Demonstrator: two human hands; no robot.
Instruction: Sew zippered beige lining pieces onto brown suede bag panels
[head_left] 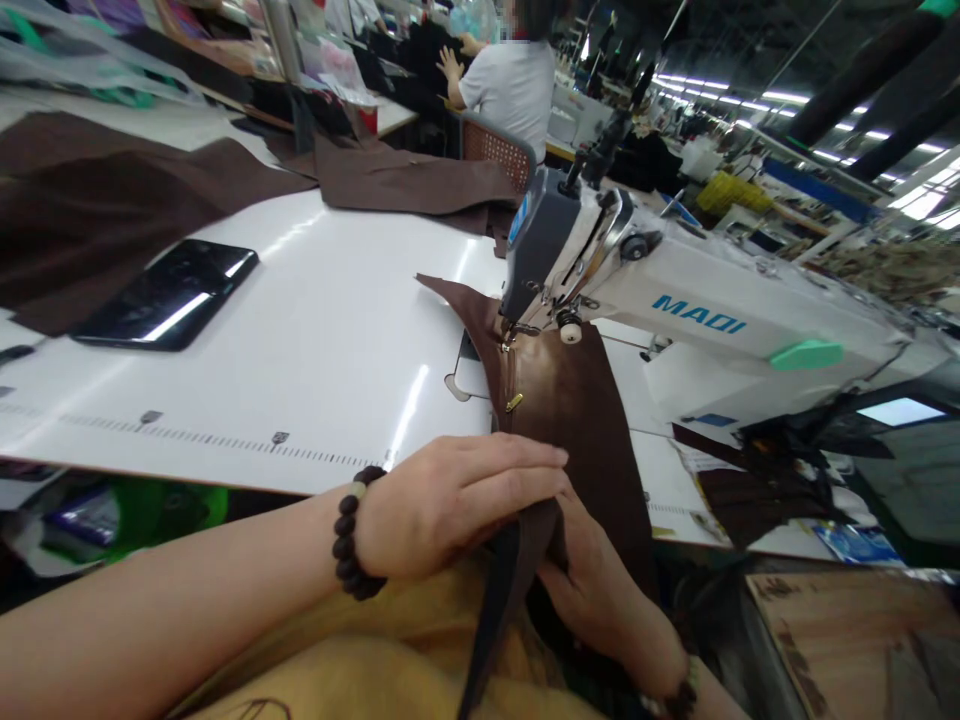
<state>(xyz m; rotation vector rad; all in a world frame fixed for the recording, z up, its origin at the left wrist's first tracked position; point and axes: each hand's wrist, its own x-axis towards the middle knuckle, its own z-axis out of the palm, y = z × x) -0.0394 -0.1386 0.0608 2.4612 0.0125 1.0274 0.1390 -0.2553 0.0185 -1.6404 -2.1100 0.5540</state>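
Observation:
A dark brown leather-like panel [585, 400] lies under the needle of a white sewing machine [675, 300], its near end folded and hanging off the table edge. A small gold zipper pull [514, 402] shows on the panel just in front of the presser foot [507, 345]. My left hand [457, 490], with a dark bead bracelet at its wrist, lies with fingers together over the folded edge, its thumb hidden. From the right, my right hand [600, 580] grips the same fold, fingertips meeting under my left fingers.
Left on the white table sits a black phone [172, 295]. More brown pieces [405, 180] lie at the back and far left. A ruler strip [277, 443] runs along the front edge. Beyond the table a person [510, 100] in white sits on a red chair [495, 145].

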